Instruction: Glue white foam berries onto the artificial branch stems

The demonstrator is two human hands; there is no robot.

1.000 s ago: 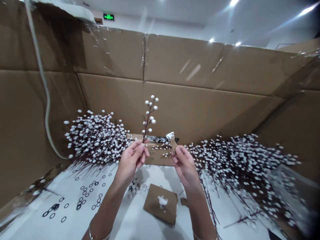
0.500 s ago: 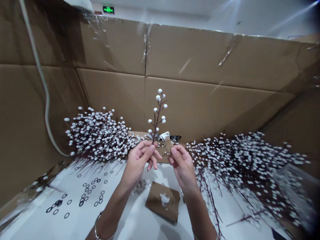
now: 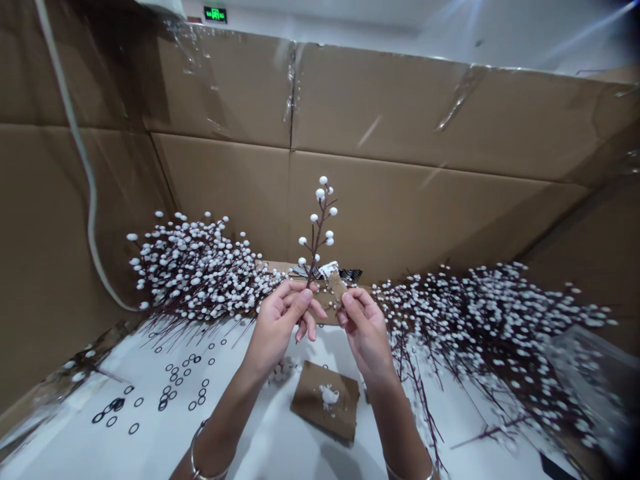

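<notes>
Gripping berry sprig (image 3: 318, 223) in L hand (image 3: 275, 320), berry branches (image 3: 195, 270) either side.

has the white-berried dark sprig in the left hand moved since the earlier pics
Yes, rightward: the white-berried dark sprig, held in the left hand, now stands further right of the vertical seam of the brown cardboard wall than in the earliest picture.
</notes>
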